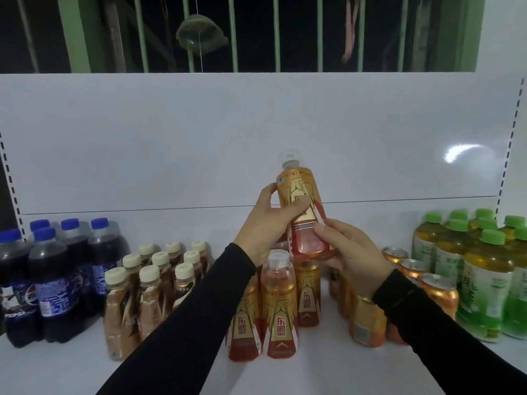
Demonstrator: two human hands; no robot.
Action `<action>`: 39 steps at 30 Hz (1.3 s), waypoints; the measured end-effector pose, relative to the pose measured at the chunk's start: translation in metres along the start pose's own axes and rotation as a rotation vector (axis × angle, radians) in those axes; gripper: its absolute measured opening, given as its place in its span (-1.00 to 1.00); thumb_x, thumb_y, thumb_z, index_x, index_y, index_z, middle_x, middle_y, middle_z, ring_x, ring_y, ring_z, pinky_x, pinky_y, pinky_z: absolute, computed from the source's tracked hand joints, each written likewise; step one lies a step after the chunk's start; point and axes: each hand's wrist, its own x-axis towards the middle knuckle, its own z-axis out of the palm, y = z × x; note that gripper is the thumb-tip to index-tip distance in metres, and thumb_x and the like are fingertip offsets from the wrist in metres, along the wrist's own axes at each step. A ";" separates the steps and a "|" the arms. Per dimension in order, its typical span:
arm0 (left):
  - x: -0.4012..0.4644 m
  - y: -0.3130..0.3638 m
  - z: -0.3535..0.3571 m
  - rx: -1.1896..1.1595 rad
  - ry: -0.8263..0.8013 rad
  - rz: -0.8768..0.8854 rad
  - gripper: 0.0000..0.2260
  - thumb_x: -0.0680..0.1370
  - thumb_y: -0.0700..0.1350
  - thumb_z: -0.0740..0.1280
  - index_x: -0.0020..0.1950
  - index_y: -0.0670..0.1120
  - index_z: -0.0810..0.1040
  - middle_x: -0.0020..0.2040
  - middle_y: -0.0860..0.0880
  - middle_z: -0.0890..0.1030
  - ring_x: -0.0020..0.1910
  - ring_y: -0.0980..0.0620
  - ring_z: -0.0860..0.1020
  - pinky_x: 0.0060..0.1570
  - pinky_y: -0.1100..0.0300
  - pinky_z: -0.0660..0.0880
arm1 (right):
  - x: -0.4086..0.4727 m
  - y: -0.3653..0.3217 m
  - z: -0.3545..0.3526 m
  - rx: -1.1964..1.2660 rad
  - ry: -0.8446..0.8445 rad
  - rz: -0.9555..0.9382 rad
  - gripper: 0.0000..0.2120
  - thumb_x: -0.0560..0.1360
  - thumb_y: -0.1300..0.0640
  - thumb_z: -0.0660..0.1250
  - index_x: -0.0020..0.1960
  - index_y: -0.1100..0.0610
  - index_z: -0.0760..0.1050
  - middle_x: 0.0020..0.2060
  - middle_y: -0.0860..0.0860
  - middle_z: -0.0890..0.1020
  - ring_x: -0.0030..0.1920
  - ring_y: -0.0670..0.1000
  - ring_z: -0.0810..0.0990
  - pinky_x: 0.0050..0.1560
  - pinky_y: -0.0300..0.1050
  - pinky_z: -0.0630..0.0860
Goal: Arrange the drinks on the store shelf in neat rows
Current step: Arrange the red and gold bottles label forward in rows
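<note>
A gold-and-red energy drink bottle (299, 192) with a clear cap is lifted above the white shelf (328, 372), tilted slightly left. My left hand (268, 226) grips its middle from the left, thumb across the label. My right hand (353, 252) holds its red base from the right. Below stand more of the same bottles (279, 306) in a short group. Orange-gold cans (439, 292) line up to the right, partly hidden by my right arm.
Dark cola bottles (54, 280) with blue caps stand at the far left. Brown coffee bottles (151, 292) with cream caps sit beside them. Green tea bottles (484, 280) with green caps fill the right end. The white back panel (199, 138) rises behind.
</note>
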 end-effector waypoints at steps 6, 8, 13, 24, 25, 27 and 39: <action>0.007 0.009 -0.004 0.015 0.019 -0.008 -0.42 0.50 -0.05 0.50 0.45 0.07 0.34 -0.05 -0.06 0.72 -0.22 0.01 0.71 -0.30 0.14 0.61 | 0.006 -0.003 -0.004 -0.040 -0.042 -0.019 -0.54 0.47 -0.01 0.30 0.32 0.12 0.46 0.03 0.05 0.71 0.04 0.06 0.70 -0.10 -0.10 0.65; 0.009 0.011 -0.005 -0.001 0.046 -0.052 -0.43 0.49 -0.02 0.51 0.44 0.03 0.37 -0.05 -0.08 0.72 -0.23 -0.01 0.71 -0.33 0.14 0.60 | 0.005 -0.007 -0.007 -0.117 -0.067 -0.052 -0.49 0.47 -0.08 0.28 0.40 -0.03 0.37 0.00 -0.05 0.72 0.03 -0.01 0.70 -0.08 -0.17 0.64; 0.008 0.019 -0.007 -0.100 0.080 -0.167 -0.57 0.51 0.03 0.48 0.27 -0.18 0.53 -0.13 -0.14 0.73 -0.27 -0.03 0.72 -0.38 0.14 0.59 | 0.008 -0.015 -0.016 -0.583 -0.170 -0.149 -0.09 0.29 -0.21 0.53 0.42 -0.50 0.01 0.14 -0.29 0.55 0.11 -0.28 0.60 -0.01 -0.42 0.51; 0.001 0.026 -0.010 -0.209 0.090 -0.347 -0.65 0.46 0.14 0.49 0.08 -0.07 0.60 -0.04 -0.21 0.65 -0.21 -0.18 0.67 -0.41 0.02 0.62 | 0.018 -0.023 -0.007 -0.972 -0.070 -0.391 -0.12 0.21 -0.38 0.42 0.44 -0.34 0.12 0.23 -0.16 0.53 0.11 -0.09 0.57 0.16 -0.20 0.52; 0.001 0.026 -0.010 -0.223 0.089 -0.351 -0.65 0.47 0.14 0.50 0.09 -0.08 0.60 -0.03 -0.21 0.65 -0.18 -0.18 0.65 -0.41 0.02 0.62 | 0.017 -0.022 -0.007 -0.974 -0.070 -0.394 -0.13 0.19 -0.39 0.40 0.42 -0.36 0.11 0.24 -0.15 0.53 0.11 -0.08 0.57 0.17 -0.19 0.52; 0.001 0.026 -0.011 -0.234 0.095 -0.354 -0.66 0.47 0.13 0.50 0.06 -0.09 0.59 -0.05 -0.21 0.64 -0.21 -0.17 0.65 -0.42 0.03 0.62 | 0.015 -0.022 -0.006 -0.976 -0.070 -0.390 -0.12 0.18 -0.41 0.38 0.42 -0.36 0.11 0.26 -0.13 0.53 0.13 -0.07 0.56 0.19 -0.17 0.52; 0.005 0.014 -0.009 -0.033 0.055 -0.114 -0.54 0.50 0.00 0.49 0.35 -0.09 0.47 -0.02 -0.16 0.71 -0.20 -0.07 0.71 -0.31 0.06 0.63 | 0.006 -0.016 -0.015 -0.565 -0.208 -0.150 -0.12 0.22 -0.24 0.58 0.34 -0.53 0.10 0.26 -0.24 0.47 0.11 -0.13 0.65 0.02 -0.18 0.61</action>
